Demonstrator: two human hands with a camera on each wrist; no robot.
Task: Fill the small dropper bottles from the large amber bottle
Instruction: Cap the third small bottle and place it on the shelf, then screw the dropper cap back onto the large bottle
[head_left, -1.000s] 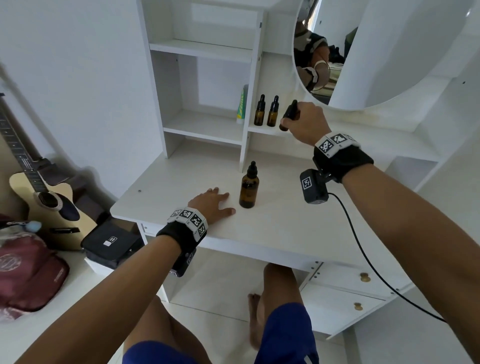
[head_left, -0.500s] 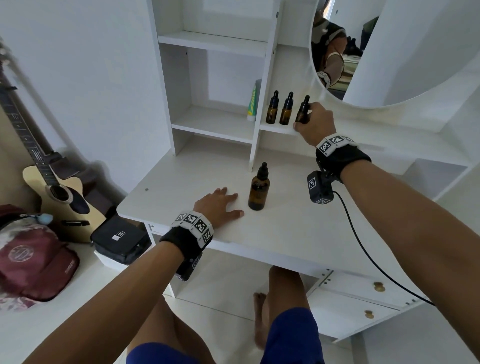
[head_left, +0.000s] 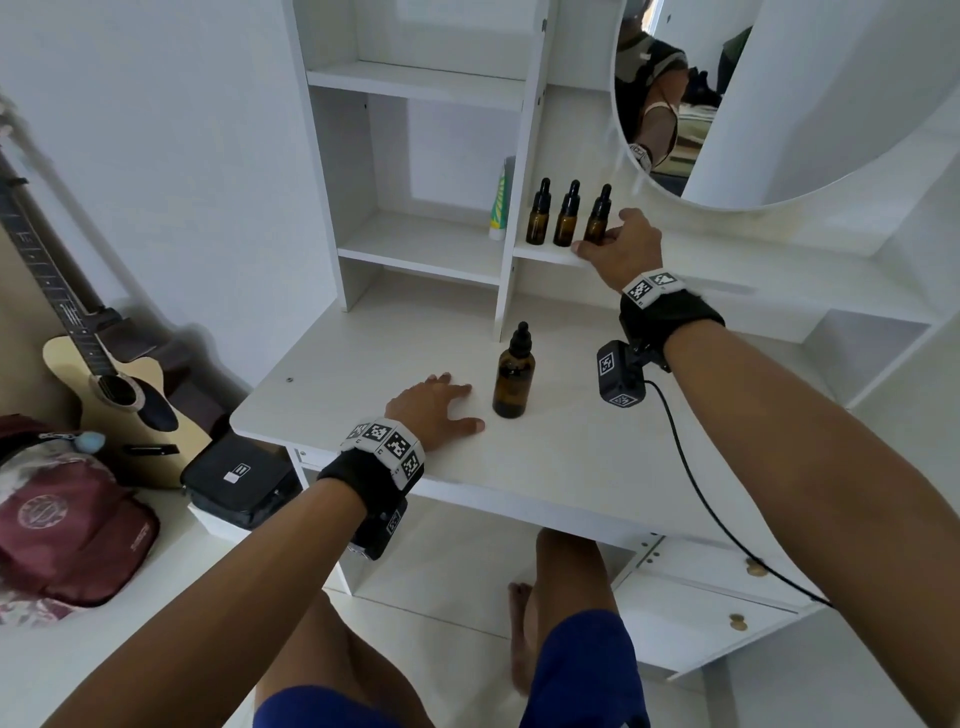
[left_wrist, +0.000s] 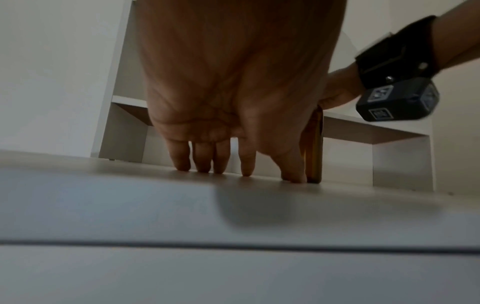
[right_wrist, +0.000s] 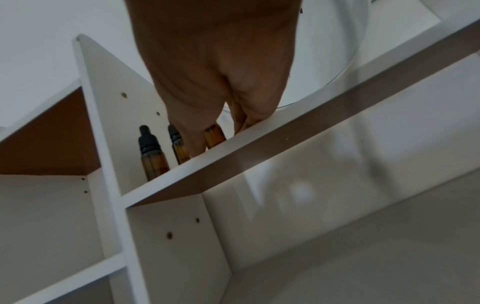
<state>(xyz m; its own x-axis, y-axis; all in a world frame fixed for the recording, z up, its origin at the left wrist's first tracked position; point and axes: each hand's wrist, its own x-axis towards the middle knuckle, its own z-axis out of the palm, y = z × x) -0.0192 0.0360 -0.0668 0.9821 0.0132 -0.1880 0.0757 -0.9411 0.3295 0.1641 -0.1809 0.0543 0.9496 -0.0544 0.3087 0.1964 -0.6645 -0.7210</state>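
The large amber bottle (head_left: 513, 379) with a black dropper cap stands upright on the white desk (head_left: 571, 457). My left hand (head_left: 441, 410) lies flat on the desk just left of it, fingers straight, holding nothing; in the left wrist view the bottle (left_wrist: 314, 144) stands beside my thumb. Three small dropper bottles stand in a row on the shelf (head_left: 545, 254): left (head_left: 537, 221), middle (head_left: 566, 223), right (head_left: 597, 218). My right hand (head_left: 597, 243) pinches the base of the right one, which stands on the shelf (right_wrist: 214, 135), thumb in front and fingers behind.
A round mirror (head_left: 779, 104) hangs above the shelf at the right. A green tube (head_left: 500, 208) stands in the neighbouring compartment. Left of the desk are a guitar (head_left: 104, 374), a black case (head_left: 239, 478) and a red bag (head_left: 67, 530).
My right hand has carried the third small bottle from the air onto the shelf, setting it upright right of the other two. The left hand and large bottle have not moved.
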